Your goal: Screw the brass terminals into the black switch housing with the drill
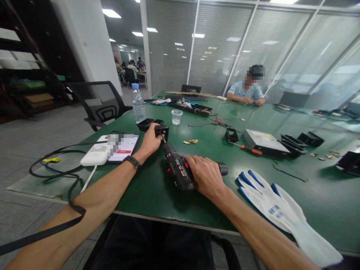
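My right hand (206, 174) is wrapped round the grip of a black cordless drill (178, 170), which lies on its side just above the green table. The drill's bit points away from me and meets a small black box-shaped part (162, 131). My left hand (152, 140) grips that part from its left side, fingers closed over its top. Whether the bit sits on a screw is too small to tell. Several small brass-coloured pieces (192, 141) lie to the right of the drill's chuck. More black frames (146, 123) rest just behind my left hand.
A water bottle (137, 103) and a clear cup (176, 117) stand beyond my hands. On the left are a phone (128, 148), a white power bank (95, 152) and a cable. To the right lie a glove (277, 206), a screwdriver (250, 149) and a metal-topped box (266, 140). A person sits across.
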A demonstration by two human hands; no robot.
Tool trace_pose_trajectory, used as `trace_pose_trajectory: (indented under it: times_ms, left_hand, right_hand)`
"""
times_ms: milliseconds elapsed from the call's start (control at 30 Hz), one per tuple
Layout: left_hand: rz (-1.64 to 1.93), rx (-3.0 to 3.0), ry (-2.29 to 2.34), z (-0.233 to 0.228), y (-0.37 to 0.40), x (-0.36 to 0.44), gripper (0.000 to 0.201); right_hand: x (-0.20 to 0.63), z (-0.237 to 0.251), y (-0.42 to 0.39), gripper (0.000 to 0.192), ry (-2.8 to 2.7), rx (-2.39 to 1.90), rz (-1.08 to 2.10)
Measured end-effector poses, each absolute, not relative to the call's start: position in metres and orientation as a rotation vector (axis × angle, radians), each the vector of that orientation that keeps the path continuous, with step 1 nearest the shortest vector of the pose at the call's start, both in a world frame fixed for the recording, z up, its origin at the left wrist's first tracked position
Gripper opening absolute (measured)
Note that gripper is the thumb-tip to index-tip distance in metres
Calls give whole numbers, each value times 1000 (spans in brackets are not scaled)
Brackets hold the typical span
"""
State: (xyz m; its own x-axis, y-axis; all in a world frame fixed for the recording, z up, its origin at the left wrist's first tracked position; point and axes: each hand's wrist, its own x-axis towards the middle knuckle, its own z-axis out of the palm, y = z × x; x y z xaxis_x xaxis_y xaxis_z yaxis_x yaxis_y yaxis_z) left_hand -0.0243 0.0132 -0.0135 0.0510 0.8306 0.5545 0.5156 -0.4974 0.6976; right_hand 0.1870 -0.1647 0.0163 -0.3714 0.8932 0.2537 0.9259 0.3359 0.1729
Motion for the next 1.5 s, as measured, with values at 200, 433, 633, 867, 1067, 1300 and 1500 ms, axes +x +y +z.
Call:
trace_pose_trajectory:
  times_ms: [200,433,633,867,1067,1300,1500]
  left_hand:
    - [1441,2010,1361,-15,14,-24,39]
    - [1464,1965,1251,-16,17,-24,48]
    - [1438,1957,1284,-15,17,-24,43]
    - [1455,1983,1298,-17,18,-25,38]
    - [1438,1917,1256,-16,18,-24,40]
    - [1429,1903,1283,-12,15,-22,40]
    - [1422,1903,1256,-12,15,-22,40]
  right_hand:
    - [187,16,-164,35,-2472,-1681,-446]
    - [187,15,-163,36,-2466,-1688,-446]
    - [187,15,-163,35,-2466,-1690,-446]
    - [187,16,-163,31,-2470,-1680,-445]
    - [187,16,-164,33,-2472,-1679,-448]
    - [186,16,-164,32,-2472,-1683,-443]
    - [186,17,-165,34,-2469,-1703,-434]
